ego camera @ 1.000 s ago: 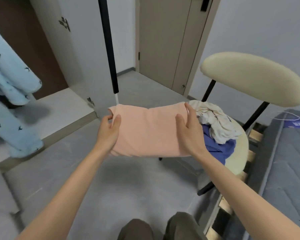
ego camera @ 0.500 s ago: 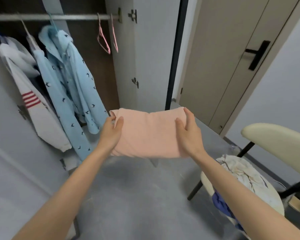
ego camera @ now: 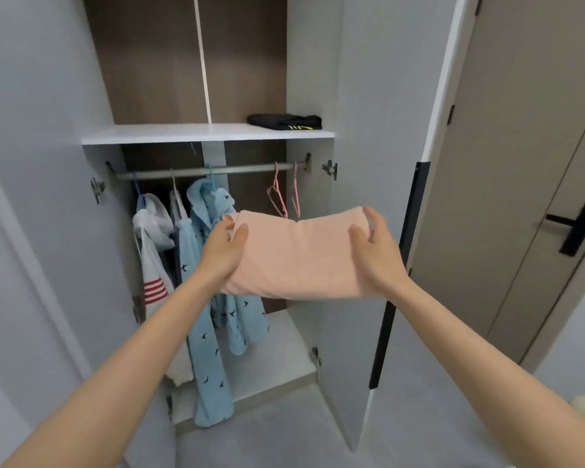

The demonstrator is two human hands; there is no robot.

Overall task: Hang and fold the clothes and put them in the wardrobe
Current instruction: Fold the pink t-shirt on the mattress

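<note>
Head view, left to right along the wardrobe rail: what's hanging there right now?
Left to right: white hoodie → blue pyjamas → pink hangers, both empty.

Beige door (ego camera: 520,130), black handle (ego camera: 580,229), at right.

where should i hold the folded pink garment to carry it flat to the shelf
By its two short ends, one hand from each side, as the left hand and right hand grip the pink garment now: thumbs on top, fingers round the ends. It is a soft, wide, flat fold, so a one-point grip would likely let it sag and unfold before the shelf.
</note>
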